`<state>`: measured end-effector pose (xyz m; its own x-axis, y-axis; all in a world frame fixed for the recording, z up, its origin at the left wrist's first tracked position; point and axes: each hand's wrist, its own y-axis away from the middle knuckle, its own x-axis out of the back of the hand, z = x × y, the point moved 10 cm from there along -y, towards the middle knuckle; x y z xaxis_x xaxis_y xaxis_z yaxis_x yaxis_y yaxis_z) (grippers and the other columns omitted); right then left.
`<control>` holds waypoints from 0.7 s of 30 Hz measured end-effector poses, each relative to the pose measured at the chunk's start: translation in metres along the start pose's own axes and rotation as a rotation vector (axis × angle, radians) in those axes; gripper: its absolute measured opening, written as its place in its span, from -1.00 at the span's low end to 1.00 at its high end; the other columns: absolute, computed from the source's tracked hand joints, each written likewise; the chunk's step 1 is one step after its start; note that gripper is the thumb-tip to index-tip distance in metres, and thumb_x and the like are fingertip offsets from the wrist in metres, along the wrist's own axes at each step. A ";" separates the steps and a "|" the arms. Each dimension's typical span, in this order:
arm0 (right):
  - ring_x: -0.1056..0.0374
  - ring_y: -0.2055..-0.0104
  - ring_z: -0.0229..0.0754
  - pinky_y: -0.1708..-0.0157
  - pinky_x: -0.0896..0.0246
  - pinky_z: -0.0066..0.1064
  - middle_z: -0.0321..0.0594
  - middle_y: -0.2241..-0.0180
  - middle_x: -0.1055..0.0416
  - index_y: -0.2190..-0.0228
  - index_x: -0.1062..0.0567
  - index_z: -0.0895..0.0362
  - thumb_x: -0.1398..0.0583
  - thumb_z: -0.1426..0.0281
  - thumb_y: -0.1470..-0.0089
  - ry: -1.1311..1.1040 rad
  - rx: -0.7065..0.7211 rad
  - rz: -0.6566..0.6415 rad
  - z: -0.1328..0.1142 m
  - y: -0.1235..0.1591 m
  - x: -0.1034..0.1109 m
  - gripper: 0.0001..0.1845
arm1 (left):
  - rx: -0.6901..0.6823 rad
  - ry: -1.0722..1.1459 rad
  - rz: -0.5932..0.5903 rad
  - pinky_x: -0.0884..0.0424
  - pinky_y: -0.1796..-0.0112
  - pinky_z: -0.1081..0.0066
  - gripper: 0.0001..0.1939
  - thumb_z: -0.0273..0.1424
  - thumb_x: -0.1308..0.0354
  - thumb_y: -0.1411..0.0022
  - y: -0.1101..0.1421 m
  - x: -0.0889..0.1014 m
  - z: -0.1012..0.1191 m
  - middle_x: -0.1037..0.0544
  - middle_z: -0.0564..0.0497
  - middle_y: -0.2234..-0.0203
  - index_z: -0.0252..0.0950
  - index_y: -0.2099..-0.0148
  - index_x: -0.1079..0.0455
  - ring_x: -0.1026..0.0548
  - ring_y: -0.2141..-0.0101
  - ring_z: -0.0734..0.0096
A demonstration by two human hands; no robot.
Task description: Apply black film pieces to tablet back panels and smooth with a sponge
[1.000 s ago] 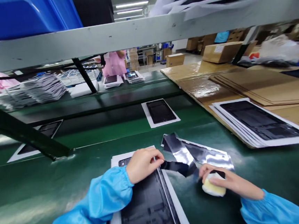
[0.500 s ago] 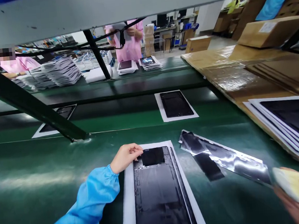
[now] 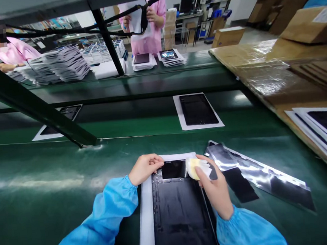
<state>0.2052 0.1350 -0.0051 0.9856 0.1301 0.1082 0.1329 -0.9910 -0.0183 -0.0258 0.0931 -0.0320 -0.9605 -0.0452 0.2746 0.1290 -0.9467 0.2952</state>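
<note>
Head view: one dark panel (image 3: 179, 208) lies on a white sheet (image 3: 146, 223) at 6 o'clock on the green desk (image 3: 42, 179), its top end holding a glossy black square (image 3: 173, 169). Left hand (image 3: 145, 168) rests at the panel's top left corner, fingers curled, fingertips touching the edge; its grip is narrow and holds nothing that shows. Right hand (image 3: 213, 185) closes its grip on one yellow pad (image 3: 194, 168), which touches the panel's top right corner just beside the square. At 3 o'clock of the hands lies one heap of shiny film strips (image 3: 259, 175), their number unclear. Two more panels on white sheets sit on the belt, one at 12 o'clock (image 3: 198, 110), one at 10 o'clock (image 3: 62, 118) partly behind a black strut (image 3: 30, 107). Two people in pink stand beyond, one at 12 o'clock (image 3: 147, 32), one at 10 o'clock (image 3: 14, 53).
</note>
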 end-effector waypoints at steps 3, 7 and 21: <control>-0.37 0.40 -0.13 0.48 -0.33 -0.39 -0.15 0.31 -0.44 0.15 -0.50 0.12 -0.24 0.14 -0.04 0.043 0.046 0.012 0.001 -0.001 0.000 -0.61 | 0.009 -0.004 0.000 -0.33 0.55 0.57 -0.74 -0.32 -0.23 -0.04 0.000 0.001 0.000 -0.52 0.04 0.53 -0.37 0.23 -0.50 -0.38 0.61 0.57; -0.39 0.31 -0.08 0.38 -0.37 -0.33 -0.12 0.26 -0.45 0.15 -0.49 0.14 -0.23 0.13 -0.07 0.054 0.041 0.025 0.008 -0.001 0.004 -0.60 | 0.008 -0.034 -0.009 -0.33 0.54 0.56 -0.75 -0.32 -0.22 -0.06 0.001 -0.001 0.001 -0.56 0.00 0.48 -0.37 0.24 -0.53 -0.38 0.61 0.57; -0.42 0.18 -0.05 0.21 -0.38 -0.32 -0.14 0.19 -0.48 0.19 -0.48 0.11 -0.17 0.22 -0.11 0.192 0.180 -0.054 -0.003 0.000 -0.008 -0.72 | 0.028 -0.104 -0.024 -0.29 0.55 0.57 -0.75 -0.32 -0.19 -0.06 0.003 -0.004 0.003 -0.52 0.03 0.56 -0.36 0.25 -0.56 -0.35 0.60 0.55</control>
<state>0.1966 0.1339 -0.0028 0.9410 0.1572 0.2998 0.2181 -0.9588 -0.1819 -0.0209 0.0915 -0.0293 -0.9326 0.0118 0.3607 0.1148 -0.9379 0.3275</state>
